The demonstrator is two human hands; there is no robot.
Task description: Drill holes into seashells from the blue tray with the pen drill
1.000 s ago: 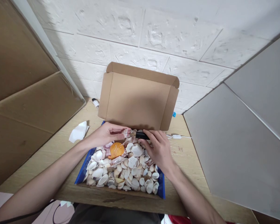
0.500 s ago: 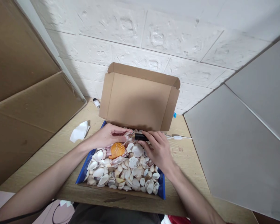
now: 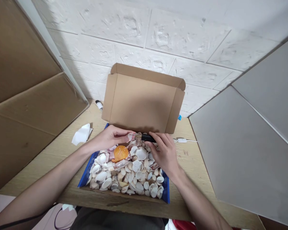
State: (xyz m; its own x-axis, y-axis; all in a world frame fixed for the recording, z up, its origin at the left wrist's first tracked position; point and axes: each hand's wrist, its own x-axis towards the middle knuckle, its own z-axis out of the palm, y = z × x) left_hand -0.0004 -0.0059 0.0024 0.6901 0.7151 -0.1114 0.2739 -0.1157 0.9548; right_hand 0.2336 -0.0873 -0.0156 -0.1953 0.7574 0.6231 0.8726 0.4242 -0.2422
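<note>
My left hand (image 3: pixel 112 137) pinches a small pale pinkish shell (image 3: pixel 130 137) between thumb and fingers, over the back of the box. My right hand (image 3: pixel 164 148) is closed around a black pen-shaped mini drill (image 3: pixel 148 138), its tip pointing left toward that shell. A narrow gap seems to separate the tip from the shell; the tip is hard to make out against the shells behind. Below both hands, many white and cream seashells (image 3: pixel 136 166) fill the blue-sided cardboard box (image 3: pixel 87 171). An orange scallop shell (image 3: pixel 120 154) lies on top of them, below my left hand.
The box's brown lid (image 3: pixel 144 99) stands open against the white brick-patterned wall (image 3: pixel 132 28). On the wooden table (image 3: pixel 55 166) lie folded white paper (image 3: pixel 81 134), a small black-capped bottle (image 3: pixel 99 105) and a white cord with an inline switch (image 3: pixel 181 140). Cardboard (image 3: pixel 38 111) and grey panels (image 3: pixel 240 143) border both sides.
My right hand has drawn the mini drill slightly right, away from the shell. My left hand stays nearly in place, and the shell in it appears turned a little.
</note>
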